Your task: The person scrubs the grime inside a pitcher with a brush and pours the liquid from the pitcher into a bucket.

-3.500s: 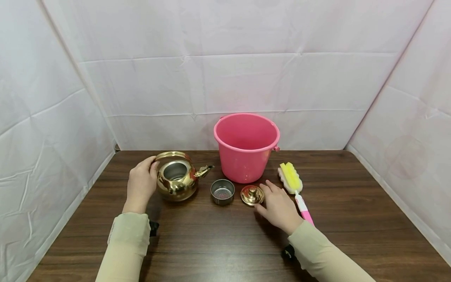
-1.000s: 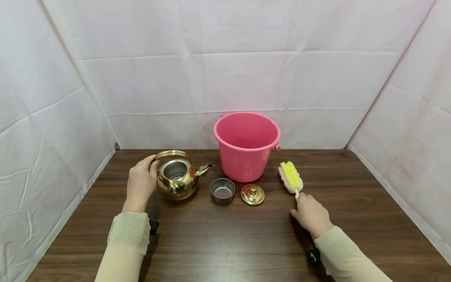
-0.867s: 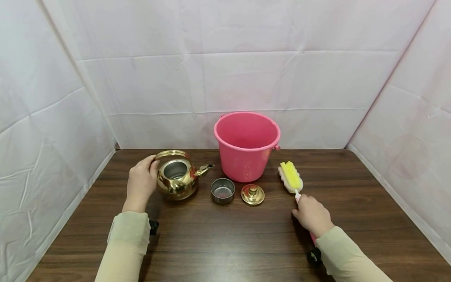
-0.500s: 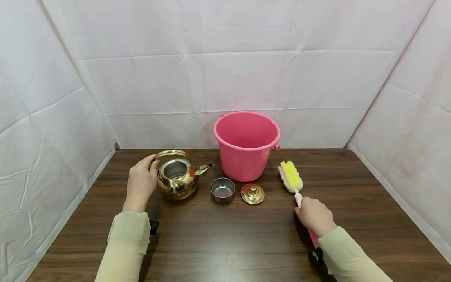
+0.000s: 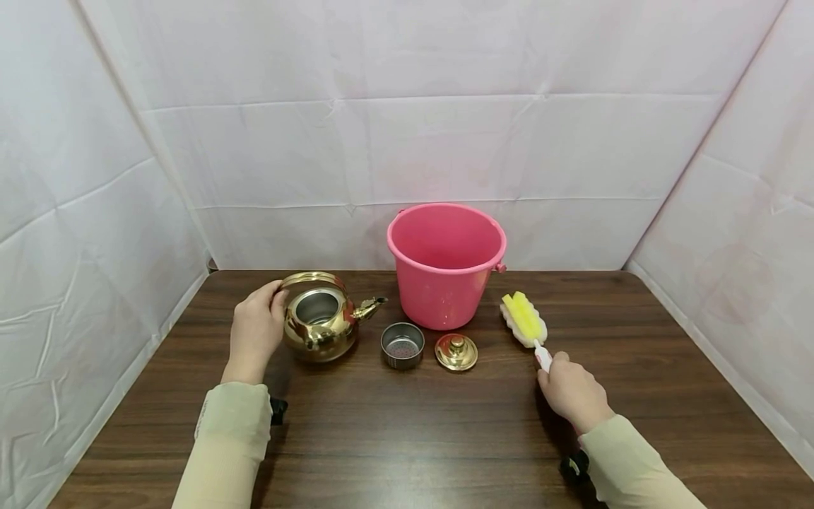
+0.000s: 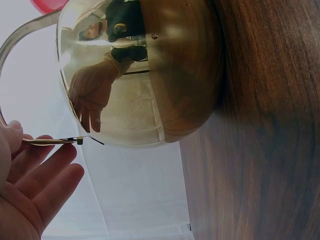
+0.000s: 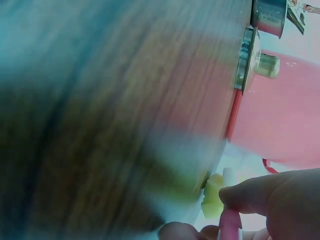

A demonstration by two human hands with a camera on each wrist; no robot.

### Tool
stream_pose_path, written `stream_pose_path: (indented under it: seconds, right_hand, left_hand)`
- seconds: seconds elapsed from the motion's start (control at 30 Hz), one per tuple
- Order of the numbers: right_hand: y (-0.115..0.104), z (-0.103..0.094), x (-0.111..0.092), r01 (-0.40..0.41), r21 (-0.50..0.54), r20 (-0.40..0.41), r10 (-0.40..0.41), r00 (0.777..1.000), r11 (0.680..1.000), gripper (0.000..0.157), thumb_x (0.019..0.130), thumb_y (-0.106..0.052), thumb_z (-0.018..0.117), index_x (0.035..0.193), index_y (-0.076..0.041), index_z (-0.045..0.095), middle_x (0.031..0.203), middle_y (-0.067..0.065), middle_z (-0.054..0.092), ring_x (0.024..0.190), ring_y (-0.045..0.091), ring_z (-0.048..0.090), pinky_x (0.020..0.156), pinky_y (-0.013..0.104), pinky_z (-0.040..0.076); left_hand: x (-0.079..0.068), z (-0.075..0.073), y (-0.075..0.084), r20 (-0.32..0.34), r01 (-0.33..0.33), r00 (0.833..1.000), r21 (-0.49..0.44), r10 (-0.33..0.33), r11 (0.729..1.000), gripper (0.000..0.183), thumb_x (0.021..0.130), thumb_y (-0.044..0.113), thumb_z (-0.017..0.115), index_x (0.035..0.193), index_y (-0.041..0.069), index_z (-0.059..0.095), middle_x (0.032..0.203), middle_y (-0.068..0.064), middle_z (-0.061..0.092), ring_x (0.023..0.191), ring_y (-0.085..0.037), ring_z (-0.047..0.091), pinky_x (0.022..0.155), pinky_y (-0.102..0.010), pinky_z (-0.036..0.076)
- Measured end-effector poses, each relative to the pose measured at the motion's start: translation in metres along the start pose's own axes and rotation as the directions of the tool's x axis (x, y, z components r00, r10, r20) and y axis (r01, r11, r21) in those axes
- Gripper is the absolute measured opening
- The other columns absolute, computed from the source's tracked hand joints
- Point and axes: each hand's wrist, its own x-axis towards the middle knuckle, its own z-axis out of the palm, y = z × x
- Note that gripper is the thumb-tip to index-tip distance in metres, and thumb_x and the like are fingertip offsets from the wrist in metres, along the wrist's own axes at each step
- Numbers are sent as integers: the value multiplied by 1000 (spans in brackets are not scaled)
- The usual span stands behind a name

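My left hand pinches the arched handle of a gold teapot between thumb and fingers. The lidless pot stands on the table, spout to the right; the left wrist view shows its shiny side close up. On the right, my right hand grips a sponge bottle brush by its white and pink handle. The brush's yellow and white sponge head points away from me. In the right wrist view, thumb and fingers curl round the pink handle.
A pink bucket stands at the back of the wooden table. In front of it lie a round metal strainer and a gold lid with its knob up. White sheeting hangs behind and at both sides.
My right hand left the gold lid and took hold of the bottle brush. Since then it has slid slightly back towards me along the handle. The left hand stays on the teapot handle.
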Motion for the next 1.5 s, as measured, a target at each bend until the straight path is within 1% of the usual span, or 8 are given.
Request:
stream_pose_path:
  seconds: [0.2,0.5,0.67,0.87,1.03,1.2,1.5]
  right_hand:
    - [2,2,0,-6,3,-3,6,1000,1000,32,96,-25,46,100,6,41,88,33,60,67,37,60,49,45,44]
    - [4,1,-1,8,11,-37,-8,999,1000,33,99,-31,42,101,2,37,85,32,61,67,38,60,48,45,43]
    - [6,-2,-1,6,28,-44,-5,999,1000,34,99,-32,41,102,1,37,83,28,61,64,35,59,47,42,41]
    - [8,-6,-3,11,44,-61,-9,998,999,38,100,-35,40,109,1,37,82,27,61,62,32,57,46,41,40]
    - [7,-8,-5,25,60,-101,-19,995,998,37,100,-35,39,111,0,38,80,27,61,62,34,59,44,42,39]
    - [7,-8,-6,46,77,-149,-34,988,996,38,101,-37,37,114,-1,37,81,30,62,62,37,60,43,44,39]
    - [4,-9,-6,71,102,-234,-46,971,992,40,100,-34,37,119,1,37,84,32,62,64,41,60,43,46,38]
  left_hand:
    - [-1,0,0,0,6,1000,-7,-6,1000,26,96,9,54,115,-7,61,111,-28,63,103,-44,61,85,-54,51]
    - [-1,0,0,2,-4,1000,-14,4,1000,27,96,8,54,116,-8,61,111,-29,63,103,-44,61,85,-54,51]
    - [-1,1,-1,-1,-4,1000,-12,4,1000,26,96,9,54,115,-7,61,111,-29,63,102,-44,61,85,-54,51]
    - [0,1,-1,-15,-12,1000,-11,12,1000,26,95,9,55,114,-7,61,110,-28,64,101,-44,62,84,-54,51]
    - [0,1,-1,-23,-15,1000,-8,15,1000,26,95,9,55,113,-7,62,110,-28,64,102,-44,62,85,-54,50]
    - [0,1,-1,-12,-6,1000,-5,6,1000,25,95,9,55,114,-7,62,110,-28,64,102,-44,61,85,-54,50]
    - [0,1,-1,-18,-12,1000,-6,12,1000,26,95,10,55,114,-7,62,110,-28,64,102,-44,61,86,-54,50]
